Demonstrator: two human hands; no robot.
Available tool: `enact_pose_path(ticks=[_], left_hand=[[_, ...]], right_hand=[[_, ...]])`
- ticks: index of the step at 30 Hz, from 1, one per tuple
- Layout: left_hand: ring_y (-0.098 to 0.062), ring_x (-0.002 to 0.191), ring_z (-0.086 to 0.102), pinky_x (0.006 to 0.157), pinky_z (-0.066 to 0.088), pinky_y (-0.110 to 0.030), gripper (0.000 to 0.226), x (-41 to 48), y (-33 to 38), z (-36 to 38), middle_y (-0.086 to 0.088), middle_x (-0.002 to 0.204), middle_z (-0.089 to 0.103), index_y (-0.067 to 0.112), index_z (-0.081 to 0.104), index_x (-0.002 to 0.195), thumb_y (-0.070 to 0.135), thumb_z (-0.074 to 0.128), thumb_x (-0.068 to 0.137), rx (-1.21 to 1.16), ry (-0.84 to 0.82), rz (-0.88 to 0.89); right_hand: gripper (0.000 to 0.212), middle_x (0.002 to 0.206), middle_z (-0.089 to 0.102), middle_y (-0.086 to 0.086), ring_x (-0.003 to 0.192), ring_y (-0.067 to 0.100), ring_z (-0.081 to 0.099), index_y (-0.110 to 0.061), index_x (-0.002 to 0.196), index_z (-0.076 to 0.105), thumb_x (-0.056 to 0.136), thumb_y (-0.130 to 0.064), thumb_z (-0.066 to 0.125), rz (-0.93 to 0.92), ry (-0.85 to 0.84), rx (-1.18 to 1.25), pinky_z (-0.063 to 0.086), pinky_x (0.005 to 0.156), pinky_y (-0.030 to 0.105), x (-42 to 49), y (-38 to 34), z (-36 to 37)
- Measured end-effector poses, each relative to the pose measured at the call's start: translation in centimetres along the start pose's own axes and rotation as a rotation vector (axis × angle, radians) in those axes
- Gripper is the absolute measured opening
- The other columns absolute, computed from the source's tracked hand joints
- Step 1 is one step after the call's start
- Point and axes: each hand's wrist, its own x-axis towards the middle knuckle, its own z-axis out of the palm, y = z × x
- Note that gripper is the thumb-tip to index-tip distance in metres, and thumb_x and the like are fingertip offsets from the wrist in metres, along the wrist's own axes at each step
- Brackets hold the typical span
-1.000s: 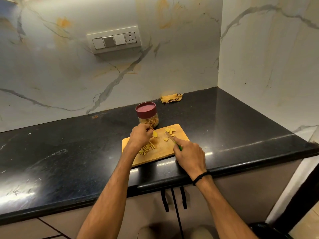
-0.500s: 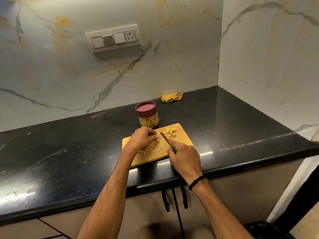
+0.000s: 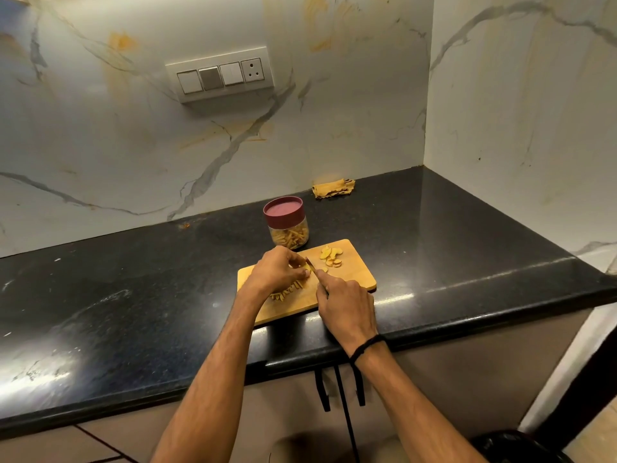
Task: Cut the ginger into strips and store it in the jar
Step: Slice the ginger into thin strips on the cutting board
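Left hand (image 3: 277, 269), centre frame, fingers curled, pins a ginger piece (image 3: 305, 271) to the cutting board (image 3: 359, 274); cut strips (image 3: 284, 294) lie beneath it. Lidded jar (image 3: 286, 225) stands just above the board, strips inside. Right hand (image 3: 347, 305) grips the knife (image 3: 311, 265), blade at that piece. Slices (image 3: 330, 257) lie at the board's upper right.

home kitchen: black countertop (image 3: 133, 295), marble backsplash (image 3: 100, 145), cutting board (image 3: 354, 272).

Kitchen corner: white veined marble walls (image 3: 100, 145), glossy black counter (image 3: 133, 295).
Switch panel (image 3: 220, 76) on back wall; yellow cloth (image 3: 332, 188) against it on the counter; beige cabinet (image 3: 467, 379) below with black handles (image 3: 323, 392); tiled floor (image 3: 597, 426), dark bin (image 3: 514, 446) lower right.
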Motion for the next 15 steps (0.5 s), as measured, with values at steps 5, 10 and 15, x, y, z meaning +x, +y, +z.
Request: enact_pose_path(ticks=[5, 10, 15], left_hand=[[-0.005, 0.097, 0.060, 0.092, 0.053, -0.030, 0.033, -0.06, 0.14, 0.06, 0.000, 0.123, 0.070, 0.016, 0.071, 0.123, 0.022, 0.073, 0.090, -0.012, 0.006, -0.008], [-0.006, 0.100, 0.061, 0.096, 0.054, -0.035, 0.035, -0.03, 0.24, 0.14, 0.001, 0.123, 0.070, 0.016, 0.070, 0.124, 0.023, 0.074, 0.090, 0.004, 0.000, -0.022], [-0.009, 0.104, 0.062, 0.098, 0.054, -0.041, 0.035, -0.22, 0.48, 0.01, 0.003, 0.125, 0.069, 0.019, 0.070, 0.124, 0.026, 0.074, 0.090, 0.006, 0.003, -0.057]], right_hand=[[0.038, 0.089, 0.067, 0.000, 0.073, 0.013, 0.056, -0.031, 0.140, 0.048, 0.104, -0.035, 0.038, -0.011, -0.012, -0.033, 0.038, 0.061, 0.025, 0.07, -0.23, -0.04], [0.035, 0.094, 0.067, 0.001, 0.078, 0.017, 0.059, -0.030, 0.135, 0.051, 0.105, -0.033, 0.035, -0.041, -0.032, -0.108, 0.035, 0.060, 0.027, 0.47, -0.46, 0.10], [0.031, 0.091, 0.065, 0.001, 0.072, 0.015, 0.051, -0.028, 0.132, 0.052, 0.105, -0.029, 0.038, -0.046, -0.055, -0.152, 0.034, 0.058, 0.027, 0.56, -0.98, 0.17]])
